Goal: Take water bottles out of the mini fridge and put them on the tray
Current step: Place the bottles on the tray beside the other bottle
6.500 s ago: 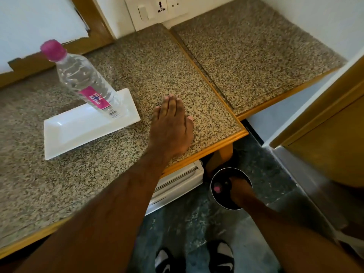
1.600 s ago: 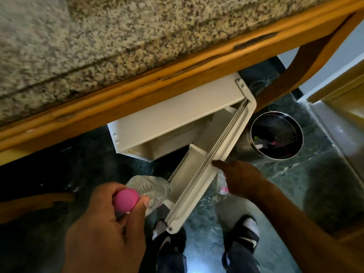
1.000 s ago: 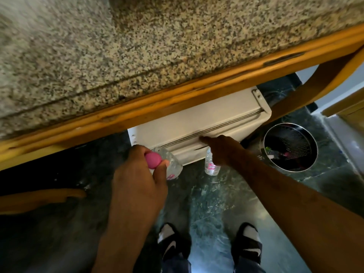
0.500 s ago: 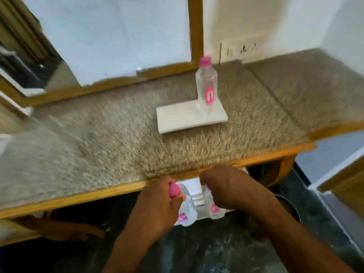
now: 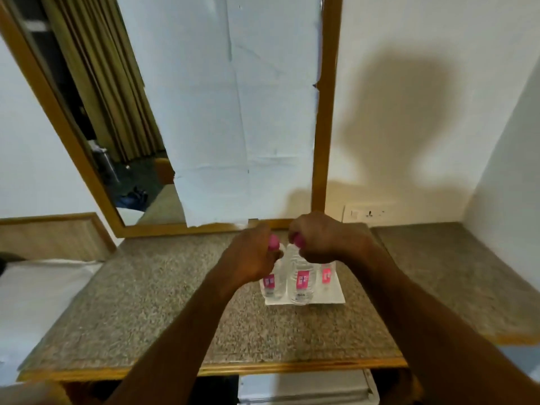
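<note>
Over the tray (image 5: pixel 336 298), each hand's grip clasps a bottle's pink cap: left hand (image 5: pixel 251 260), right hand (image 5: pixel 321 239).

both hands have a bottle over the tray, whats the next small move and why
Probably lower both bottles the last bit and let go. The left hand and right hand each grip a bottle by its pink cap, the left bottle and middle bottle already sit upright over the white tray, beside the third bottle standing there.
</note>
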`<action>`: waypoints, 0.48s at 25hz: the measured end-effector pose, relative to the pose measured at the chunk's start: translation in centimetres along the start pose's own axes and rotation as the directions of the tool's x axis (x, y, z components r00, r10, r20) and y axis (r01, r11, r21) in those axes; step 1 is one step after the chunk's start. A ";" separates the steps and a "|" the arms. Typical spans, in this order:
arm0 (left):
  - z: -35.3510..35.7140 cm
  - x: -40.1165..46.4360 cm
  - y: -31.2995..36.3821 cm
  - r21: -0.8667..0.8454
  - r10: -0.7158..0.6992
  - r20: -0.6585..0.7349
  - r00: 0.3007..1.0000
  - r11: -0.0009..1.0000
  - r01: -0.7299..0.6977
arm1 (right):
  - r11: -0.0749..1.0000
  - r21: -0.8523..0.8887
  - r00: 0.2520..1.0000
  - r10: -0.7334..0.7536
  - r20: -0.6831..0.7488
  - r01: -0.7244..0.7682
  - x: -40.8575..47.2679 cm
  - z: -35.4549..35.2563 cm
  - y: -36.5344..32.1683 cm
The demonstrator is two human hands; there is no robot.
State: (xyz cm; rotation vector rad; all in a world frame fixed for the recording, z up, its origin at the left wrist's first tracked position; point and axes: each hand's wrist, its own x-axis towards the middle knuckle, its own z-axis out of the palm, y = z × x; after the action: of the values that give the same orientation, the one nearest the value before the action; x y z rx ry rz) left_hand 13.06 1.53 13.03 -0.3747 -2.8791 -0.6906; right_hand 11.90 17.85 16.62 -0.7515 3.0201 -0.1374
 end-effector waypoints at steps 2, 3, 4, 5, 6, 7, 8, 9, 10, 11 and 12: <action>0.4 3.3 -1.5 -0.009 0.019 0.027 0.999 1.000 -0.019 | 0.998 0.025 0.998 0.061 0.030 -0.061 3.2 0.6 0.9; 0.8 5.0 -2.3 -0.024 0.023 0.043 0.999 0.999 -0.022 | 0.995 0.046 0.995 0.092 0.035 -0.094 4.9 1.1 1.6; 1.5 6.4 -3.1 -0.036 0.028 0.061 0.998 0.999 -0.026 | 0.990 0.067 0.992 0.119 0.037 -0.121 6.2 1.7 2.1; 2.3 7.6 -3.7 -0.045 0.025 0.086 0.996 0.999 -0.021 | 0.986 0.082 0.989 0.142 0.044 -0.146 7.3 2.6 2.8; 3.1 8.5 -4.1 -0.049 0.023 0.104 0.994 0.999 -0.018 | 0.982 0.090 0.986 0.160 0.046 -0.163 8.1 3.4 3.3; 3.9 9.1 -4.4 -0.048 0.022 0.131 0.991 0.999 -0.016 | 0.978 0.100 0.983 0.178 0.052 -0.182 8.6 4.3 3.8; 4.8 9.7 -4.8 -0.043 0.035 0.152 0.988 0.999 -0.028 | 0.972 0.120 0.978 0.198 0.060 -0.204 9.1 5.2 4.2; 5.7 10.3 -5.1 -0.033 0.050 0.177 0.983 0.998 -0.044 | 0.964 0.145 0.974 0.215 0.067 -0.223 9.6 6.1 4.8; 6.5 10.7 -5.4 -0.029 0.063 0.195 0.979 0.998 -0.059 | 0.959 0.162 0.972 0.222 0.075 -0.232 9.9 7.0 5.3; 7.2 11.0 -5.6 -0.027 0.063 0.217 0.974 0.998 -0.059 | 0.959 0.167 0.972 0.219 0.081 -0.230 10.2 7.7 5.7; 7.9 11.4 -5.9 -0.030 0.062 0.232 0.971 0.998 -0.056 | 0.962 0.157 0.973 0.213 0.089 -0.225 10.3 8.3 6.3</action>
State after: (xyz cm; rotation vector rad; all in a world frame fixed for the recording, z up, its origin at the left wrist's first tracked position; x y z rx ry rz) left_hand -0.17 2.47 5.92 -0.5791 -3.0653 -0.7148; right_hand 0.26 17.86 7.70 -0.3966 2.9497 -0.3432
